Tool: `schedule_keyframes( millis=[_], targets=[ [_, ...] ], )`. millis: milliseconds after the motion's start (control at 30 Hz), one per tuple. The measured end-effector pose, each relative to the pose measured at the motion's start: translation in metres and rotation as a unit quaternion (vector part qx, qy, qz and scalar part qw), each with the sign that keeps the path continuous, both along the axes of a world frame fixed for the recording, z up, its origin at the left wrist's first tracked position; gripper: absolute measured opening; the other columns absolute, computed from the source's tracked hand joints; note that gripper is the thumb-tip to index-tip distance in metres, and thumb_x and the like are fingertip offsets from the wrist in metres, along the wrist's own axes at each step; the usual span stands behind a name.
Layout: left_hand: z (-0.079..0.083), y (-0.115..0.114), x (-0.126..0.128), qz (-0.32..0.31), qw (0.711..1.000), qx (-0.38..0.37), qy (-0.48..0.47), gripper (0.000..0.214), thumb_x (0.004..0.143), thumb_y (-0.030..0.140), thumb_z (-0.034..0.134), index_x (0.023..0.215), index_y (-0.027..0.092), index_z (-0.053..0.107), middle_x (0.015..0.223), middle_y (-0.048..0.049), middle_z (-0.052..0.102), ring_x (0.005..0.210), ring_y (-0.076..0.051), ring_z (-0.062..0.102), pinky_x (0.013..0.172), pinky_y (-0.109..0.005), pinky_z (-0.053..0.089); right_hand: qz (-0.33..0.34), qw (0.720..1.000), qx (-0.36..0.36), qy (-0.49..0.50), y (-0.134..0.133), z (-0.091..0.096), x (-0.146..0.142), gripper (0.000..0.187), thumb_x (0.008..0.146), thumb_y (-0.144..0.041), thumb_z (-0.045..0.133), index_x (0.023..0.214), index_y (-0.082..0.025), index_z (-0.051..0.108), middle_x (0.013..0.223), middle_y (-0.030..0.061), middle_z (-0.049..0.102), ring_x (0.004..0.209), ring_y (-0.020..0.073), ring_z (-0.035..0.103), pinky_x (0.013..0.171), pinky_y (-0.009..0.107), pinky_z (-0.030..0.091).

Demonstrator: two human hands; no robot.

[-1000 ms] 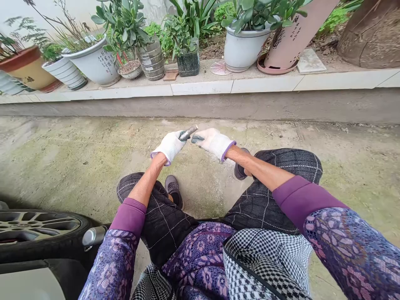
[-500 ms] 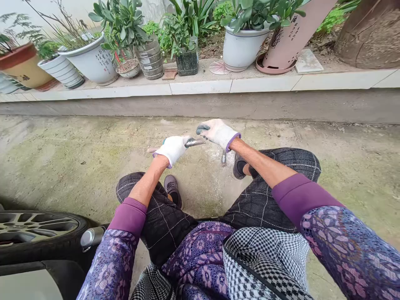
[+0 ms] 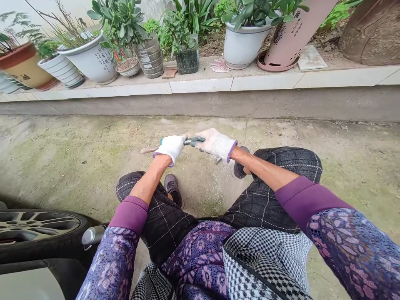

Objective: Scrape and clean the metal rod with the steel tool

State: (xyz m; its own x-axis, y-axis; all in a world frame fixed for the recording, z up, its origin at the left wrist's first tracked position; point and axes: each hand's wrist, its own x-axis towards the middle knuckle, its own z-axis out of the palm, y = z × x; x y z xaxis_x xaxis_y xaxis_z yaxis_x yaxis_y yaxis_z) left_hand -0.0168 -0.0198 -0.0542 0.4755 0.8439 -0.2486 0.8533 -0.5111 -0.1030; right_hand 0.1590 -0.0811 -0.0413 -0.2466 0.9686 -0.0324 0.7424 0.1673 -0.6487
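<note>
Both my hands wear white knit gloves with purple cuffs and meet above my knees. My left hand (image 3: 170, 146) is closed round a slim tool (image 3: 188, 141). Its grey metal shaft shows between the gloves, and its wooden end (image 3: 148, 150) pokes out to the left. My right hand (image 3: 214, 143) is closed over the shaft's right end, its grey-coated fingertips touching the left glove. A small grey metal piece (image 3: 218, 160) shows just under my right hand; I cannot make out whether it lies on the ground.
I sit over a concrete floor (image 3: 78, 158), feet in dark shoes (image 3: 173, 188). A tiled ledge (image 3: 200, 85) ahead carries several potted plants, among them a white pot (image 3: 242, 48). A car wheel (image 3: 37, 231) is close at my lower left.
The tool has tipped from pointing up-right to nearly level. My right hand lifted off the shaft half a second ago and has come back down onto its end.
</note>
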Motion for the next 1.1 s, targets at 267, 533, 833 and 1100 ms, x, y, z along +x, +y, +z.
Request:
schedule_keyframes(
  millis=[267,533,833,1100],
  targets=[
    [0.006,-0.01,0.001,-0.02,0.991,-0.025,-0.13,0.025,0.093,0.022,0.055,0.113,0.02,0.07,0.094,-0.0114,0.075,0.092,-0.026,0.07,0.084,-0.032,0.046,-0.077,0.994,0.026,0.069,0.03,-0.011,0.022,0.028,0.082,-0.027,0.054,0.09,-0.013,0.077,0.074,0.0014,0.069,0.064,0.0124,0.054,0.061,0.025,0.039],
    [0.008,-0.004,0.002,0.031,0.977,-0.004,-0.21,0.036,0.101,0.028,0.039,0.118,0.014,0.067,0.09,-0.0086,0.074,0.079,-0.018,0.064,0.071,-0.027,0.047,-0.072,0.997,0.016,0.035,0.014,-0.013,-0.002,0.024,0.089,-0.028,0.057,0.088,-0.014,0.075,0.077,0.0045,0.071,0.066,0.0132,0.057,0.063,0.025,0.039],
    [-0.006,0.0,-0.003,0.052,0.984,-0.034,-0.167,0.013,0.085,0.022,0.062,0.094,0.018,0.07,0.083,-0.0131,0.074,0.095,-0.028,0.069,0.085,-0.033,0.045,-0.029,0.999,0.045,-0.003,0.007,0.003,0.007,0.023,0.088,-0.026,0.057,0.091,-0.016,0.078,0.08,0.0017,0.072,0.069,0.013,0.055,0.063,0.025,0.035],
    [0.004,-0.009,0.004,0.048,0.964,-0.063,-0.255,0.028,0.091,0.031,0.056,0.111,0.019,0.071,0.086,-0.0084,0.074,0.087,-0.023,0.068,0.076,-0.029,0.05,-0.101,0.993,0.041,0.042,0.026,-0.012,0.018,0.022,0.084,-0.018,0.054,0.087,-0.013,0.075,0.069,0.0011,0.066,0.063,0.0125,0.053,0.061,0.024,0.037]
  ],
)
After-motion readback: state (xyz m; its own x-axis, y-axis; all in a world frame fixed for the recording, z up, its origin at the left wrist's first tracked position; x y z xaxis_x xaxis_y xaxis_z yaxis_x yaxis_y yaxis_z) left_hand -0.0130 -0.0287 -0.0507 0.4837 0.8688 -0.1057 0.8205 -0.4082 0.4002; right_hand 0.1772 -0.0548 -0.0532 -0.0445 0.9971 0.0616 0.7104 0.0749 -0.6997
